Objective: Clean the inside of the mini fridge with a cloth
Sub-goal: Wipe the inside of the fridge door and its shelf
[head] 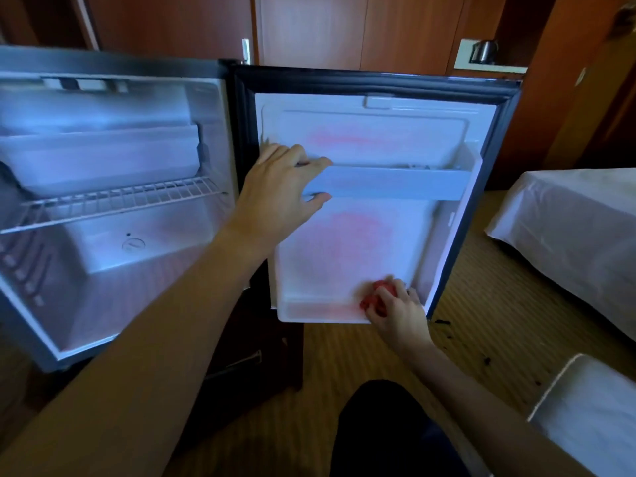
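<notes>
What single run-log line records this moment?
fridge door: open | left hand: grips door shelf | right hand: presses red cloth on door's bottom ledge

I have only one view, from a wide-angle camera on the person's head, looking forward and steeply down. It sits close to the open white-lined mini fridge (113,215), whose cavity fills my left side and whose swung-open white plastic door (375,208) fills the centre. Both forearms run in from the bottom edge. Straight lines bow near the frame's borders.
</notes>
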